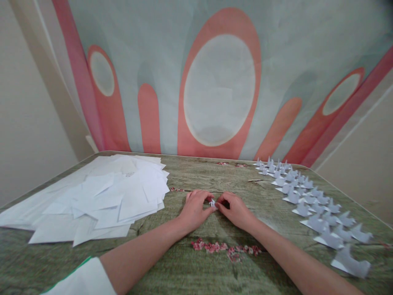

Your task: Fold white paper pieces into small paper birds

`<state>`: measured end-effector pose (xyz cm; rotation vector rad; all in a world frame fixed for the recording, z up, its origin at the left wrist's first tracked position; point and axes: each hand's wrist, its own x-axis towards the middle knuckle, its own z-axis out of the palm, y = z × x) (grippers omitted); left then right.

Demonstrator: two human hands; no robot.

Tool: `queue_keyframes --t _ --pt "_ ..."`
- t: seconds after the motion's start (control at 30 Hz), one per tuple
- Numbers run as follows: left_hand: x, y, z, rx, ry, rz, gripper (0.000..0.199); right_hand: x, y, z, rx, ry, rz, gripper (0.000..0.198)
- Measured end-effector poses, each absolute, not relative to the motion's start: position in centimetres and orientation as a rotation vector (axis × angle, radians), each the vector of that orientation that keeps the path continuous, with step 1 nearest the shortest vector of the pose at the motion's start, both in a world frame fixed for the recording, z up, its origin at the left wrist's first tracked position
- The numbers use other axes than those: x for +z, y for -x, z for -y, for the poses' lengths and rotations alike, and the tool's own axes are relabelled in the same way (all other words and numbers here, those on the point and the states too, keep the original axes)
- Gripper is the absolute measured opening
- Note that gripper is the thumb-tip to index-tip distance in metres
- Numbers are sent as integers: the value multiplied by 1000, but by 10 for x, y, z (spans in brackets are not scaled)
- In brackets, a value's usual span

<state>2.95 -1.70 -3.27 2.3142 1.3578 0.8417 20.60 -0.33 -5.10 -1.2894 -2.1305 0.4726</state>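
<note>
Between my two hands, near the middle of the table, is a small folded piece of white paper (212, 203). The fingertips of my left hand (197, 208) pinch it from the left. On the other side my right hand (235, 209) grips it with thumb and forefinger. Most of the paper is covered by my fingers, so its full shape does not show.
A wide heap of loose white paper sheets (107, 196) covers the table's left side. Several folded white paper birds (316, 221) stand in rows along the right. The wood-patterned tabletop (172, 262) has pink flower prints. A patterned backdrop (166, 49) rises behind it.
</note>
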Motion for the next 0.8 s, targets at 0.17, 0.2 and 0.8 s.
queue_keyframes --t 0.17,0.2,0.8 --pt "-34 -30 17 823 -2357 -1359 25 -56 -206 2 445 1289 2127 9" --pt "-34 -30 17 823 -2368 -1364 24 -56 -206 2 441 1289 2127 8" --pt "-13 -29 55 311 -3043 -1276 34 -55 -202 1 402 1332 2141 6"
